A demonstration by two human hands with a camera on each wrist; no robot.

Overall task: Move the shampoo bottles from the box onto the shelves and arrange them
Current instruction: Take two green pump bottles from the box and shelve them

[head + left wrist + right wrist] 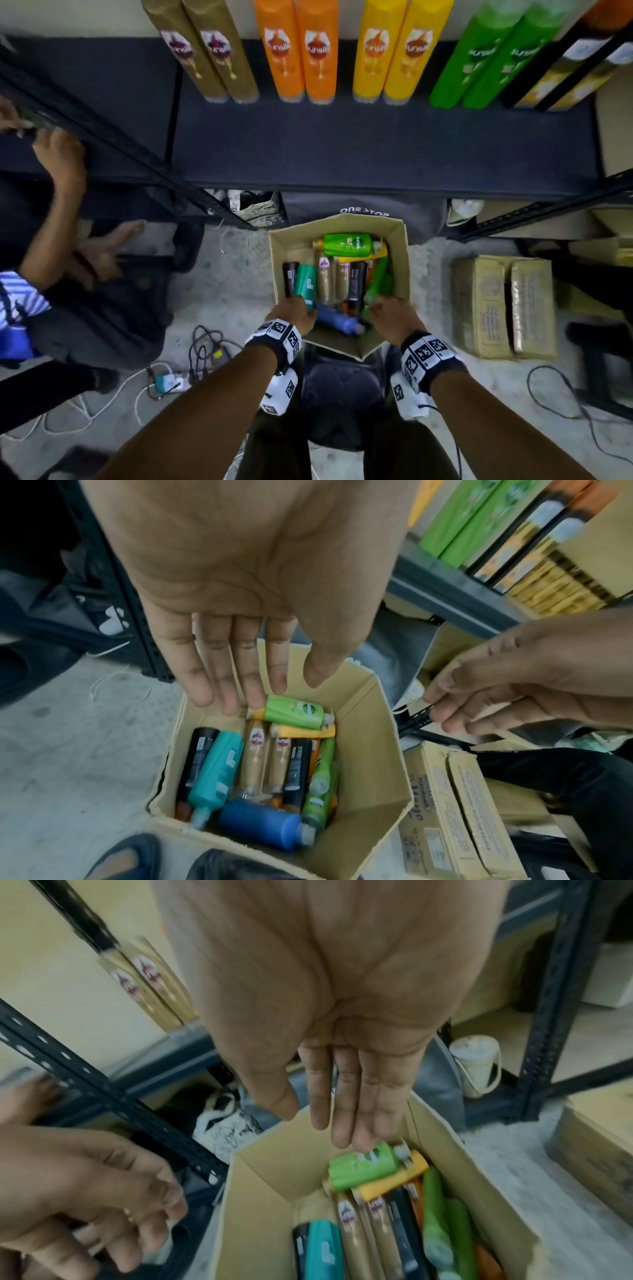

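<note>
An open cardboard box point(401, 260) stands on the floor below the shelf and holds several shampoo bottles lying down. A green bottle point(347, 244) lies crosswise at its far end. A teal bottle point(306, 279) lies at the left and a blue bottle point(337, 320) at the near end. My left hand point(294, 313) hovers over the box's near left edge. In the left wrist view this left hand point(260, 691) has straight fingers and holds nothing. My right hand point(387, 311) hovers over the near right edge. It is just as empty in the right wrist view, where the right hand point(329, 1123) has flat fingers.
The dark shelf board point(376, 147) carries upright pairs of gold point(202, 51), orange point(298, 51), yellow point(400, 51) and green bottles point(486, 54) along its back. Another person's arm point(58, 192) reaches in at the left. Sealed cartons point(503, 305) stand to the right and cables point(198, 353) lie on the floor.
</note>
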